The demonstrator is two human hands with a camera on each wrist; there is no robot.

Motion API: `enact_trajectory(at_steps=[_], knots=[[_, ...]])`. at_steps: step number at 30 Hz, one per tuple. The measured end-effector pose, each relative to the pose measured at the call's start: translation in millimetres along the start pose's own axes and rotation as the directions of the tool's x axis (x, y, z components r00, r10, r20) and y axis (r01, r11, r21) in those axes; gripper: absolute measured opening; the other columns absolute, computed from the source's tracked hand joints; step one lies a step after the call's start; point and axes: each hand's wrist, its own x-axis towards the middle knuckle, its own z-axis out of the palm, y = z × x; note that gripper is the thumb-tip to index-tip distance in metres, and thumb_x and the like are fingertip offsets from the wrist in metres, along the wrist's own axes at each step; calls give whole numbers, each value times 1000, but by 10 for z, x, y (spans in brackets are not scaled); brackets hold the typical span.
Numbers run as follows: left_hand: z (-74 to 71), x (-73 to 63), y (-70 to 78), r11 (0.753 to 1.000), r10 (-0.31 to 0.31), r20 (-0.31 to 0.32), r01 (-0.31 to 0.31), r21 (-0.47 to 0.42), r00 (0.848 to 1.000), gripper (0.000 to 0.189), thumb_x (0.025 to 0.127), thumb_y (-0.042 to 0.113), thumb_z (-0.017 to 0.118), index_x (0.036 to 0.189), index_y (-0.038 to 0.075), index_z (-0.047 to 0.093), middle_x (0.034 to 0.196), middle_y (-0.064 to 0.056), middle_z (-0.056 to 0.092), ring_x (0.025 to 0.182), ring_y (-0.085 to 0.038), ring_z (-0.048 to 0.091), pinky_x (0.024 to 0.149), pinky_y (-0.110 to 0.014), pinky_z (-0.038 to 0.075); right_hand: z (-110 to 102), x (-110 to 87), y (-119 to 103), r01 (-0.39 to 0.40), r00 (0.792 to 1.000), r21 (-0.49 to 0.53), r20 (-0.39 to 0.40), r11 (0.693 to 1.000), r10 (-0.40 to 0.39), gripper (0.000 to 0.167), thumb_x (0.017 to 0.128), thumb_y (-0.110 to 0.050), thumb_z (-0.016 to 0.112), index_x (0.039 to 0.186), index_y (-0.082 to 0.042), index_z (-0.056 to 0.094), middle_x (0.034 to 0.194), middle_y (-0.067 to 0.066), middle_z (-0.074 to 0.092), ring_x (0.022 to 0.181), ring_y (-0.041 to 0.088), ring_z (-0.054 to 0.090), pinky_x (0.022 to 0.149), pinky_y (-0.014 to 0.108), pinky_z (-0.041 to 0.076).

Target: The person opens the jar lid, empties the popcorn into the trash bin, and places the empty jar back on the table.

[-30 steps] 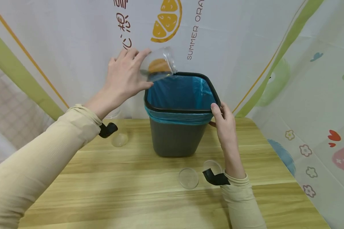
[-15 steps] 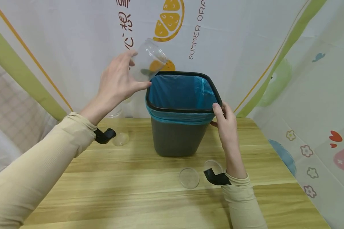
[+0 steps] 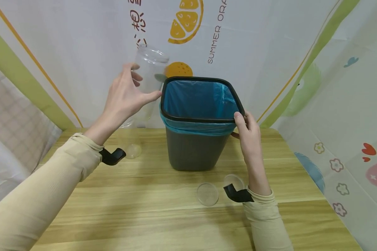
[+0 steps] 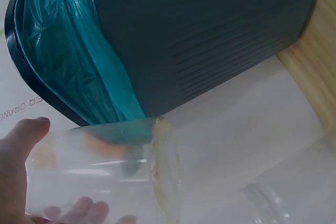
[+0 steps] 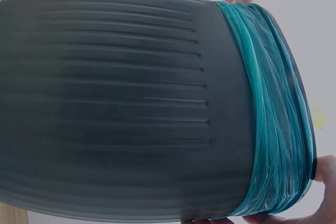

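In the head view, my left hand [image 3: 123, 93] holds a clear plastic jar [image 3: 149, 71] at the left of a dark grey trash bin [image 3: 194, 151]. Thumb and fingers curve around its sides, and its mouth points up with a slight tilt. Yellowish marks ring the jar's lower end [image 4: 160, 169] in the left wrist view. No contents show through its walls. My right hand [image 3: 249, 139] grips the bin's black rim at the right corner, thumb on top and fingers beneath. A blue-green bag [image 5: 268, 103] lines the bin and folds over its edge.
Another clear jar [image 3: 131, 144] stands on the wooden table [image 3: 128, 216], left of the bin and partly behind my left wrist. Two clear round discs, one nearer the middle [image 3: 207, 194] and one beside my right wrist [image 3: 233, 181], lie in front. A printed curtain [image 3: 254, 52] hangs behind.
The jar in my left hand has turned from tipped over the bin's opening to nearly upright, moving left off the rim. My right hand keeps its grip on the bin.
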Motion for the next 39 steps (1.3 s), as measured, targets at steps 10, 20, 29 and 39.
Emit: enact_trajectory(at_steps=[10,20,29,39], knots=[[70,-121,-153,996,-31,-13,30,-80,999,95,82,54,78,152,9,33,132,-17,62,121,-32,59,99,-49,49,-3,-6,-1,9,1000,10,5,1000,-9,59,104,-51,50,146,-10,51,140,16,59,127,27,57,103,61,53],[206,-267,-335,983,-25,-50,15,-182,998,90,83,48,81,149,7,36,131,-18,62,120,-31,64,101,-50,51,-2,-1,2,20,1000,20,5,1000,-20,58,104,-50,50,146,-10,52,140,17,59,128,28,56,103,64,51],[349,-432,-495,969,-26,-49,14,-246,998,88,84,43,82,149,7,36,132,-17,65,118,-34,65,102,-53,54,1,0,0,16,1000,22,3,1000,-16,60,104,-49,50,149,-10,50,143,18,57,130,29,55,104,66,50],[473,-609,-631,955,-42,14,44,-292,999,84,84,38,83,146,7,36,134,-18,62,124,-33,62,108,-53,51,0,-5,-7,9,1000,12,8,1000,-9,59,104,-50,50,148,-11,50,141,16,59,130,27,56,105,64,50]])
